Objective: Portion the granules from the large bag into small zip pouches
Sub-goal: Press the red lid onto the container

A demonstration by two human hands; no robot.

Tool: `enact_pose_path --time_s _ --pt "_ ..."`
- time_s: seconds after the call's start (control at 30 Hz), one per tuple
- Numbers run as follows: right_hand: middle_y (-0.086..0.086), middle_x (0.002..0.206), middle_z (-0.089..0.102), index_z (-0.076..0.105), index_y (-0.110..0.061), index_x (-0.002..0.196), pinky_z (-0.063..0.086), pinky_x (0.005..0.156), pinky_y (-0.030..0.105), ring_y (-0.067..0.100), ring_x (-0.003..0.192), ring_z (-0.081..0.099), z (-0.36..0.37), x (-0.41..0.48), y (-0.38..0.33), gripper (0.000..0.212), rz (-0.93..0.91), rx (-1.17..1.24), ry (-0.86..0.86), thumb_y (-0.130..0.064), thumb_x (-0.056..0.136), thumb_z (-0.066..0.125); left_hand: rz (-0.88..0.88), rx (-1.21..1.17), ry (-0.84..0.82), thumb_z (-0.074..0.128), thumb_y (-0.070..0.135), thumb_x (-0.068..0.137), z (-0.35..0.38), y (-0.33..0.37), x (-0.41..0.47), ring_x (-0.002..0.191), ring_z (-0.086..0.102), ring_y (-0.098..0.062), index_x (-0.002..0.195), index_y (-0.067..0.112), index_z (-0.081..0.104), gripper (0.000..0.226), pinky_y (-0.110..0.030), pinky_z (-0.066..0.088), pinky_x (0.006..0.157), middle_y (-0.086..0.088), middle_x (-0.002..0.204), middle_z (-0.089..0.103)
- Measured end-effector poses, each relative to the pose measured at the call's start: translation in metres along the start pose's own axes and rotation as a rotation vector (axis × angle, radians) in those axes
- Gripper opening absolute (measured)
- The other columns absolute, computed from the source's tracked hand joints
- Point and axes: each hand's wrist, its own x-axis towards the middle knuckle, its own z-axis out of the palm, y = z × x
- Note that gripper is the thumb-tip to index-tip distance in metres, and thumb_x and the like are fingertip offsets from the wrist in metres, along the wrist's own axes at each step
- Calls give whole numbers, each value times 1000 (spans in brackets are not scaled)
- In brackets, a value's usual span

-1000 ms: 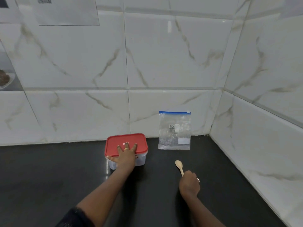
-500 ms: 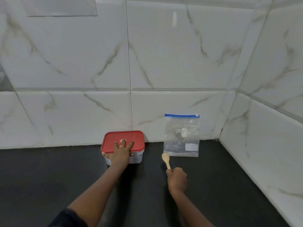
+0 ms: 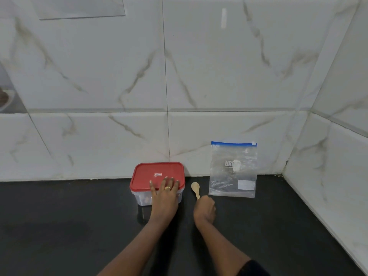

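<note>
A clear plastic box with a red lid [image 3: 155,174] stands on the black counter against the back wall. My left hand [image 3: 165,193] lies on the near edge of the lid, fingers spread over it. My right hand [image 3: 205,209] grips the handle of a small wooden spoon [image 3: 195,187], whose bowl points away from me just right of the box. A clear zip pouch with a blue seal strip [image 3: 233,169] leans upright against the wall to the right of the spoon. No large bag of granules is in view.
The black counter [image 3: 69,226] runs left and toward me. White marble-look tiled walls [image 3: 219,76] meet in a corner at the right. A plate edge [image 3: 6,98] shows at the far left.
My right hand has carried the spoon left and forward, close beside the box. My left hand has slid back to the lid's near edge. The camera has moved nearer.
</note>
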Motion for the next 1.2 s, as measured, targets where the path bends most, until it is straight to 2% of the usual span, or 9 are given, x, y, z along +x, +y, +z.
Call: enact_pose_path --time_s 0.2,0.47,0.6,0.7,0.8,0.93,1.0,1.1,1.2 --pt "7 116 58 60 -9 116 49 87 32 23 108 60 12 2 3 30 -105 -164 15 -14 100 35 -40 -61 -48 41 27 97 0 9 5 143 21 -19 145 24 29 50 -62 -2 111 2 149 35" --pt "8 119 55 60 -9 117 50 86 31 23 109 59 7 4 -1 28 -134 -200 23 -12 99 38 -62 -88 -38 37 32 99 -4 22 5 143 19 -16 145 23 28 48 -58 -3 112 5 148 36" --pt "6 120 56 60 -10 114 50 84 31 22 109 59 -11 12 10 25 -115 -156 83 -11 96 43 -45 -114 28 52 23 92 -2 33 7 137 35 -20 138 19 44 47 -60 9 112 1 139 49" --pt "7 116 60 61 -9 112 52 83 32 22 105 62 -31 22 27 23 -52 -55 146 -10 95 47 76 -145 47 82 10 52 2 47 9 112 61 -22 114 14 66 64 -54 39 100 -1 113 68" --pt "12 117 57 61 -5 112 52 85 36 28 102 60 -51 36 48 25 44 95 211 -7 95 43 211 -417 -41 69 -9 58 6 69 10 120 55 -27 128 5 55 73 -39 43 104 -11 127 60" --pt "18 136 37 40 -1 134 43 96 41 39 113 51 -71 56 74 42 154 297 218 1 92 38 -53 -804 -324 36 -11 87 -1 99 13 126 47 -26 147 5 24 63 -20 36 100 -19 152 24" --pt "21 142 30 28 3 140 39 102 42 39 123 44 -76 68 82 50 203 325 176 0 91 41 -206 -937 -417 38 -4 90 2 110 23 128 45 -24 148 3 17 62 -26 36 105 -17 155 16" --pt "22 151 21 12 4 147 33 111 45 38 135 33 -81 87 86 62 265 348 114 -4 93 41 -390 -994 -484 36 5 96 8 123 41 136 35 -26 149 4 10 59 -27 34 106 -14 153 22" --pt "19 153 20 11 1 149 31 113 46 37 137 30 -79 105 92 62 265 374 69 -3 93 39 -478 -986 -502 33 12 98 21 133 50 128 45 -29 149 5 11 56 -29 37 103 -17 144 40"
